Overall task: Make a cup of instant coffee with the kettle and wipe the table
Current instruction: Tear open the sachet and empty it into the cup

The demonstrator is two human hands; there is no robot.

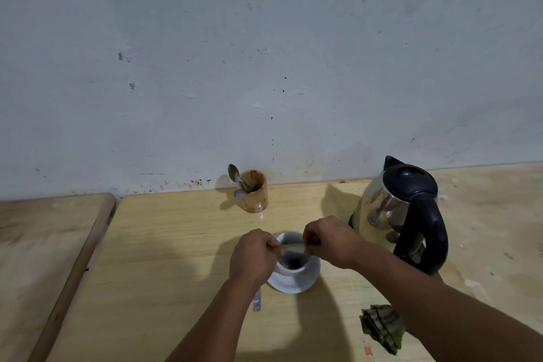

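Left hand [255, 256] and right hand [329, 239], both low of centre in the frame, each pinch one end of a coffee sachet [293, 249] stretched flat across the mouth of the white cup [291, 269]. The packet is blurred; it looks tipped over the opening so the powder falls inside. A dark heap sits in the bottom of the cup, judged to be coffee granules already landed. Holding the packet by both ends directly over the rim keeps spillage off the table [176, 244].

Cup stands on a white saucer [308, 282], just right of centre, bottom third. Kettle [399, 214], steel body with black lid and handle, stands right of the cup and close by, handle turned toward the person; judged convenient for a right-hand pour. Lid is down.

Wooden holder [255, 195] with spoons [235, 175] stands at the back against the wall [264, 53], above centre, well apart from the cup, for stirring later.

A folded green cloth [382, 326] lies lower right, near the right forearm; likely for the wipe. A thin silvery strip [257, 301] lies on the table below the left wrist, possibly the torn-off sachet top; cannot confirm.

No readable writing or brand on sachet, kettle or cup. Water not yet poured, judging by the dry-looking heap.
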